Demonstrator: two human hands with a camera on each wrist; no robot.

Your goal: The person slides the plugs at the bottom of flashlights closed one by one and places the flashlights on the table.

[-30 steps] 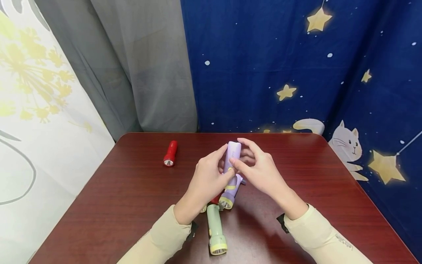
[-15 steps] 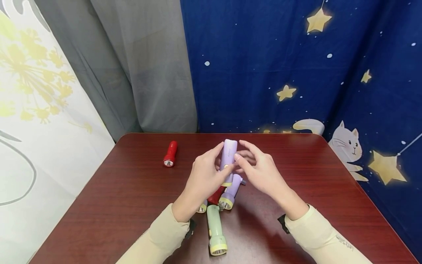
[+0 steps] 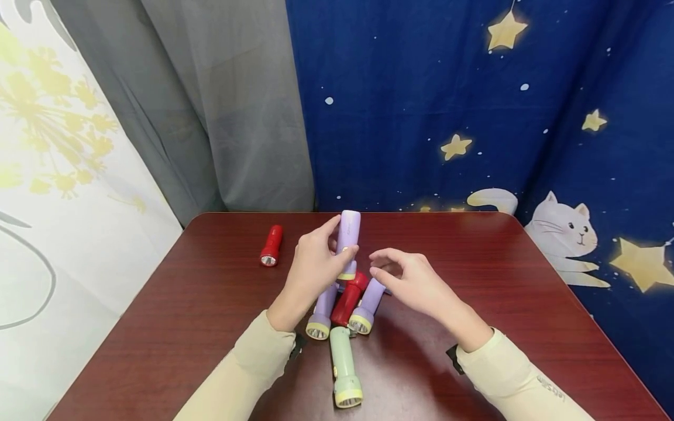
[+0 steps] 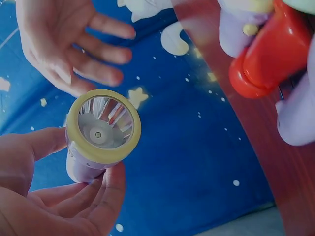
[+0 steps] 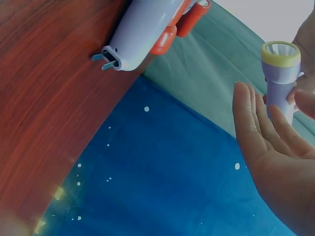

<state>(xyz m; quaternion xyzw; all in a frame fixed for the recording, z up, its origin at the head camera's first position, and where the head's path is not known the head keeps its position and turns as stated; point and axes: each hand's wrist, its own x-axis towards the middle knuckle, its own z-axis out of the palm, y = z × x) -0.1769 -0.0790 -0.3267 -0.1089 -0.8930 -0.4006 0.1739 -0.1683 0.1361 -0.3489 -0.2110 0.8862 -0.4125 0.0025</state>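
Note:
My left hand (image 3: 314, 261) grips a purple flashlight (image 3: 348, 237) with a yellow rim, raised above the table. In the left wrist view, the lamp end of that flashlight (image 4: 102, 128) faces the camera, with thumb and fingers round its body. To its right, my right hand (image 3: 413, 280) is apart from it, fingers relaxed and holding nothing. Beneath the hands lie a red flashlight (image 3: 350, 301) between two purple ones, the left purple flashlight (image 3: 323, 313) and the right purple flashlight (image 3: 368, 307). The right one shows plug prongs (image 5: 105, 60) at its tail in the right wrist view.
A green flashlight (image 3: 344, 365) lies nearer the front, its lamp toward me. Farther back on the left is another red flashlight (image 3: 272, 245). The dark red wooden table (image 3: 210, 327) ends at a grey curtain (image 3: 253, 117) and a blue starry curtain (image 3: 400, 117).
My left hand has carried the purple flashlight leftward and slightly up. My right hand has come away from it and lowered. The flashlights lying underneath are more exposed now.

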